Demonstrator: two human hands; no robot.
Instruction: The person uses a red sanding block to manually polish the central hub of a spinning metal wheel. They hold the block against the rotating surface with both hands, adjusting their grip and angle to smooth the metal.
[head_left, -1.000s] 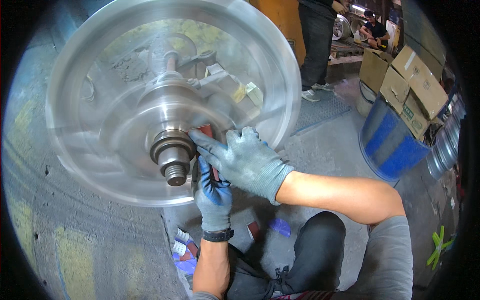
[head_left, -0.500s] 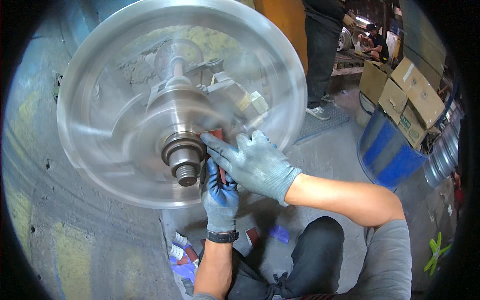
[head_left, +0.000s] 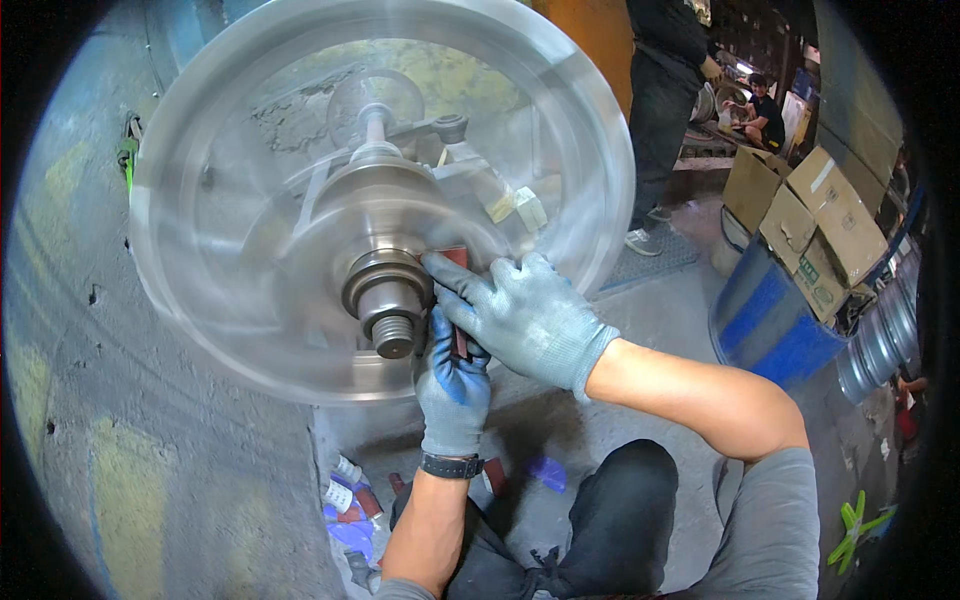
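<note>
A large metal wheel (head_left: 585, 150) spins on a shaft, its rim and spokes blurred. At its centre sits a metal hub with a stepped collar (head_left: 384, 295) and a threaded shaft end (head_left: 393, 338). My right hand (head_left: 545, 320), in a grey-blue glove, presses a reddish-brown strip of sandpaper (head_left: 456, 256) at the collar's right side, fingers pointing at the hub. Just below, my gloved left hand (head_left: 452, 395) has its fingers closed around the strip's lower part, palm side partly showing. The contact between strip and metal is hidden behind my fingers.
Sandpaper scraps (head_left: 493, 474) and purple pieces (head_left: 547, 473) lie on the floor by my knees. A blue drum (head_left: 770, 325) holding cardboard boxes (head_left: 825, 215) stands at the right. One person (head_left: 665, 100) stands behind the wheel; another (head_left: 765, 115) sits farther off.
The whole view has shifted slightly, with wheel and hands a little farther right in the picture. Both hands keep the sandpaper at the collar, and the wheel still spins.
</note>
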